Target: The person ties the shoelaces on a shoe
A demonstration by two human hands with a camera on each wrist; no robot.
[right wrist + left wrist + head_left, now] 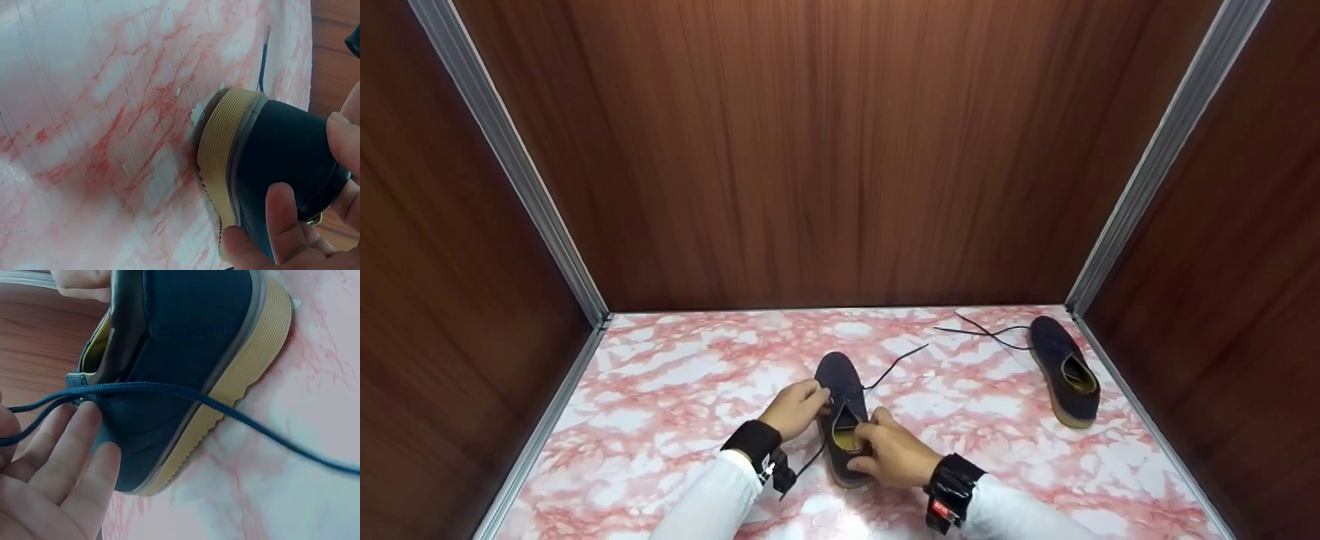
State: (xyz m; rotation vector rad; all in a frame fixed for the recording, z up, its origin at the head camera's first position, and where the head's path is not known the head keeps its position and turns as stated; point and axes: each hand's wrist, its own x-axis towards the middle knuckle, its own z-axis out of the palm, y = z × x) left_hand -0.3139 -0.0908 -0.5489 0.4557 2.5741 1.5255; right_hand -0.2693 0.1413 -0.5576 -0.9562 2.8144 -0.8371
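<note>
A dark navy lace-up shoe (840, 370) with a tan ridged sole (242, 360) lies toe away from me on the marbled surface. At the lacing on its left side, my left hand (795, 409) pinches a dark shoelace (152, 387) between thumb and fingers. Other left fingertips touch the shoe's side. From the right, my right hand (896, 454) grips the heel collar, with fingers spread along the heel (281, 152). Part of the yellow lining shows in the opening. One loose lace end runs out to the right of the shoe, another hangs back on the left.
A matching navy shoe (1054, 345) lies near the right wall, its laces (986, 332) trailing left. Brown wood-grain panels (840, 165) with grey metal corner strips enclose the pink-and-white marbled surface (675, 367) at the back and both sides.
</note>
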